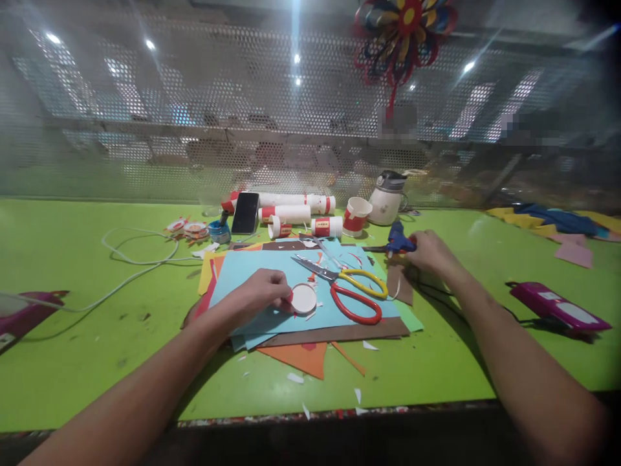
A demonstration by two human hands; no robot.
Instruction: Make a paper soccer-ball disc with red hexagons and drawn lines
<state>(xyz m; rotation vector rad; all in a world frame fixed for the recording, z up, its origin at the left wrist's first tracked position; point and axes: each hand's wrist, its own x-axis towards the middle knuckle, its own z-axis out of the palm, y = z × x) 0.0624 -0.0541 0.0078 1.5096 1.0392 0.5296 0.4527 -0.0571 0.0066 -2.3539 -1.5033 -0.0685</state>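
Note:
My left hand (266,289) is closed in a pinch at the left edge of a round white paper cup base (304,299), with a bit of red by the fingertips. The cup base is just over a stack of coloured sheets, light blue (257,259) on top. At the stack's right back corner, my right hand (429,251) is closed around a blue glue gun (398,241), its cord trailing below the wrist. Between the hands lie open scissors (333,277) with one yellow and one red handle. Paper scraps surround them.
Red and white paper cups (356,217) and joined cup tubes (295,202) are at the back, beside a phone (245,213), a blue jar (220,231) and a white kettle-like container (387,198). A purple device (560,307) lies right. A white cable (140,266) crosses the left.

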